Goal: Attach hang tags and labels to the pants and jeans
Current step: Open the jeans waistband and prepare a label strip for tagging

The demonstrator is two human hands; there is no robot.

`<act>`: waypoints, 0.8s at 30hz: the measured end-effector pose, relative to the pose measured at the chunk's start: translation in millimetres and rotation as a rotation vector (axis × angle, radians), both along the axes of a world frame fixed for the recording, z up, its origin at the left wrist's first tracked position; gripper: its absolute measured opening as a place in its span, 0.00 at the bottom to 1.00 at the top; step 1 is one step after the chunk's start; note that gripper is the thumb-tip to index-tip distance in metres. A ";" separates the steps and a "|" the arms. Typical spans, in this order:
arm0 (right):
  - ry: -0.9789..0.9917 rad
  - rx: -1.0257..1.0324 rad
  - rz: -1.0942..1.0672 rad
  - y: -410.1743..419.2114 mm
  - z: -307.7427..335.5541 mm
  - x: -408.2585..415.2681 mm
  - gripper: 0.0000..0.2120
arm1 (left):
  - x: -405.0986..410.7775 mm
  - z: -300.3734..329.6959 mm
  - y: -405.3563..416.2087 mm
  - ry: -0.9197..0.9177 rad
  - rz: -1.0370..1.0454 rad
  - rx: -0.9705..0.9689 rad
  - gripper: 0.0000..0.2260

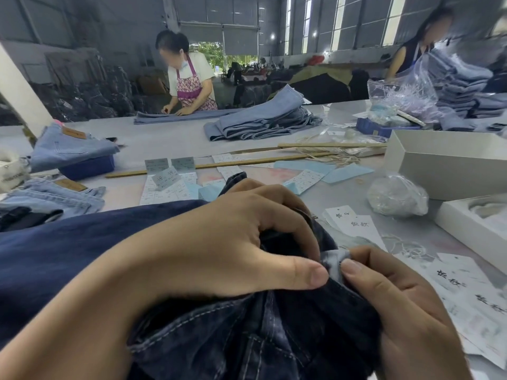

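Warehouse hall, grey walls, tall windows; long pale worktable (170, 138) running across it, two other workers at its far side.

Dark indigo denim jeans (247, 338): spread over the near table edge, waistband end bunched between both hands, evidently positioned for tagging.

Stack of folded light-blue jeans (260, 122): mid-table, probably awaiting the same step.

Open white cardboard box (452, 163): right side of table.

Left hand (233, 242): fingers curled over the gathered dark fabric, thumb pressing it down, apparently to steady it.

Right hand (397, 297): thumb and fingers pinching a small pale fold at the waistband, touching the left thumb; likely exposing an attachment spot.

White hang tags with black lettering (354, 223): loose, just right of the hands, within reach.

Small printed paper labels (167, 185): fanned beyond the jeans.
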State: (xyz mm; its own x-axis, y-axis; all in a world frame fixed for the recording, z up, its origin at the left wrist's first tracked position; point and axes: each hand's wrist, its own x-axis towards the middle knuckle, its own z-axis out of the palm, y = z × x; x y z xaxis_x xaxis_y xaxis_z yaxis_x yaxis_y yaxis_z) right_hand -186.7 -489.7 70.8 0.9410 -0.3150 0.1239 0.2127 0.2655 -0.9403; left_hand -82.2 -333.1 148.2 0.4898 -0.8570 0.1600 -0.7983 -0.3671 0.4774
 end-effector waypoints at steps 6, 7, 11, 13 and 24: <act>0.078 0.004 0.022 -13.8 2.0 8.0 0.13 | -2.4 -2.9 -4.0 -0.022 0.044 0.081 0.13; 0.098 -0.019 0.013 -16.6 1.8 8.5 0.14 | -3.2 -3.5 -5.7 -0.034 0.059 0.092 0.13; 0.163 -0.067 0.033 -27.0 -0.7 7.9 0.20 | -5.4 -6.8 -8.9 -0.090 0.095 0.102 0.12; 0.164 -0.063 0.084 -28.7 -0.3 6.3 0.20 | -6.6 -8.6 -8.8 -0.124 0.092 0.090 0.11; 0.110 0.033 0.213 -27.2 2.0 4.1 0.14 | -8.0 -12.1 -9.6 -0.204 0.091 0.042 0.14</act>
State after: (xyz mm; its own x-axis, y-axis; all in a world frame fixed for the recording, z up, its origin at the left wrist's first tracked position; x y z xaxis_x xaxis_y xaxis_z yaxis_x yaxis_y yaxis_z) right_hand -182.6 -516.8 72.8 0.9939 -0.1103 0.0100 0.0455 0.3248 -0.9447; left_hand -90.2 -342.7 136.0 0.5263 -0.8190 0.2287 -0.8396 -0.4579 0.2923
